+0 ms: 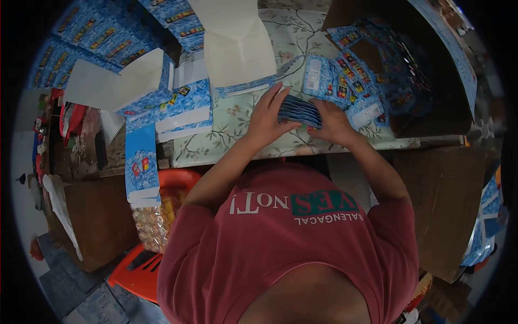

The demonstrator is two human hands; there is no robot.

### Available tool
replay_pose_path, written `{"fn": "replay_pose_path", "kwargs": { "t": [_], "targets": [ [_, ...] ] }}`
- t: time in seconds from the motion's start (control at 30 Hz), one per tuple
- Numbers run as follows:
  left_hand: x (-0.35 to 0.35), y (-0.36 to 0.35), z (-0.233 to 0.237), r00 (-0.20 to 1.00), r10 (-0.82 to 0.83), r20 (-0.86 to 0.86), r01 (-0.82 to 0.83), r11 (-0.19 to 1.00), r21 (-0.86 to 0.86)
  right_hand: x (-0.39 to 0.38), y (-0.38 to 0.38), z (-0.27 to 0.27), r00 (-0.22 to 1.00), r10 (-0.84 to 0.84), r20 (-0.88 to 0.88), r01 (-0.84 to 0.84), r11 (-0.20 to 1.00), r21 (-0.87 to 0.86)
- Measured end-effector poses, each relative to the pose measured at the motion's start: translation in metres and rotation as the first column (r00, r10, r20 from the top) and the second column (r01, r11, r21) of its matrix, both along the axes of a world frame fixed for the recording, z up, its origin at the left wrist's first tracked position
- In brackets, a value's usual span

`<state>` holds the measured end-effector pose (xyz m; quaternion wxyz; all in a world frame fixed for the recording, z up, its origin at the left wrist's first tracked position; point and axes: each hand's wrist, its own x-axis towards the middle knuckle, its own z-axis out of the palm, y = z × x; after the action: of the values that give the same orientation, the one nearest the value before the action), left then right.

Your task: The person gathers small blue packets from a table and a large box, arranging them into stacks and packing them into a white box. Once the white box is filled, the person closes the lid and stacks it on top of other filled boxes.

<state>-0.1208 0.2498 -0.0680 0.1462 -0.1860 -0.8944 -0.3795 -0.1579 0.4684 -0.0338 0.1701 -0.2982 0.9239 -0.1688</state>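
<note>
Between my two hands is a stack of blue packets (300, 112), seen edge-on in several layers. My left hand (267, 116) wraps the stack's left side, fingers pointing away from me and thumb along the near edge. On its right side my right hand (332, 123) is closed against the packets, with the thumb at the near corner. Loose blue printed packets (345, 81) lie spread just beyond my right hand. An open blue-and-white box (240, 59) with its pale inside showing stands beyond my left hand.
A cardboard box (448, 81) holding more packets stands at the right. Flattened and part-folded blue cartons (183, 110) lie at the left, with stacked blue boxes (97, 38) behind. A flowered cloth (216, 146) covers the table. An orange chair (135, 272) is below.
</note>
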Motion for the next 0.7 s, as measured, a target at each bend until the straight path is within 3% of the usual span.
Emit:
{"fn": "replay_pose_path", "kwargs": {
  "t": [0.07, 0.1, 0.13, 0.2, 0.23, 0.3, 0.33, 0.37, 0.4, 0.43, 0.47, 0.5, 0.53, 0.63, 0.67, 0.7],
  "targets": [
    [0.001, -0.024, 0.017, 0.918, 0.268, -0.293, -0.241, 0.963, 0.123, 0.0, 0.015, -0.008, 0.974, -0.22, -0.051, 0.206, 0.958, -0.202],
    [-0.001, -0.041, 0.021, 0.791, 0.48, -0.38, -0.458, 0.876, 0.153, -0.007, 0.024, -0.019, 0.949, -0.305, 0.074, 0.31, 0.874, -0.374],
    [-0.012, -0.056, 0.017, 0.778, 0.494, -0.388, -0.475, 0.867, 0.15, -0.015, 0.013, -0.006, 0.956, -0.285, 0.07, 0.289, 0.878, -0.382],
    [-0.035, -0.081, -0.001, 0.688, 0.725, -0.038, -0.622, 0.615, 0.485, -0.03, -0.005, 0.031, 0.901, -0.266, 0.342, 0.431, 0.642, -0.634],
    [-0.039, -0.09, -0.007, 0.687, 0.726, -0.039, -0.624, 0.616, 0.482, -0.041, -0.021, 0.041, 0.922, -0.25, 0.295, 0.386, 0.603, -0.698],
    [-0.046, -0.101, -0.012, 0.866, 0.329, 0.376, -0.495, 0.664, 0.56, -0.07, -0.064, 0.058, 0.964, -0.236, 0.122, 0.24, 0.576, -0.781],
    [-0.049, -0.099, -0.018, 0.871, 0.329, 0.366, -0.488, 0.669, 0.56, -0.082, -0.085, 0.066, 0.973, -0.231, -0.002, 0.139, 0.591, -0.794],
    [-0.051, -0.092, -0.025, 0.872, 0.406, 0.272, -0.488, 0.693, 0.53, -0.093, -0.101, 0.072, 0.973, -0.232, -0.009, 0.132, 0.585, -0.8],
    [-0.051, -0.085, -0.028, 0.862, 0.477, 0.175, -0.495, 0.712, 0.499, -0.102, -0.115, 0.077, 0.983, -0.175, -0.057, 0.09, 0.729, -0.679],
    [-0.048, -0.08, -0.019, 0.85, 0.482, 0.211, -0.516, 0.682, 0.519, -0.11, -0.125, 0.079, 0.99, -0.108, -0.092, 0.043, 0.846, -0.532],
    [-0.048, -0.08, -0.017, 0.848, 0.487, 0.208, -0.518, 0.681, 0.518, -0.118, -0.131, 0.076, 0.99, -0.103, -0.094, 0.037, 0.844, -0.534],
    [-0.047, -0.081, -0.017, 0.834, 0.485, 0.263, -0.546, 0.659, 0.517, -0.126, -0.137, 0.067, 0.982, 0.018, -0.188, -0.065, 0.966, -0.25],
    [-0.047, -0.08, -0.017, 0.817, 0.479, 0.32, -0.575, 0.636, 0.515, -0.13, -0.141, 0.056, 0.957, 0.161, -0.241, -0.149, 0.987, 0.066],
    [-0.045, -0.074, -0.017, 0.827, 0.491, 0.273, -0.559, 0.667, 0.493, -0.137, -0.147, 0.021, 0.95, 0.312, 0.014, -0.304, 0.914, 0.268],
    [-0.044, -0.075, -0.02, 0.825, 0.493, 0.276, -0.561, 0.665, 0.493, -0.144, -0.148, 0.014, 0.949, 0.314, 0.017, -0.307, 0.913, 0.27],
    [-0.045, -0.076, -0.024, 0.831, 0.496, 0.252, -0.551, 0.67, 0.498, -0.152, -0.15, 0.011, 0.953, 0.287, 0.1, -0.299, 0.943, 0.146]
  ]
}}
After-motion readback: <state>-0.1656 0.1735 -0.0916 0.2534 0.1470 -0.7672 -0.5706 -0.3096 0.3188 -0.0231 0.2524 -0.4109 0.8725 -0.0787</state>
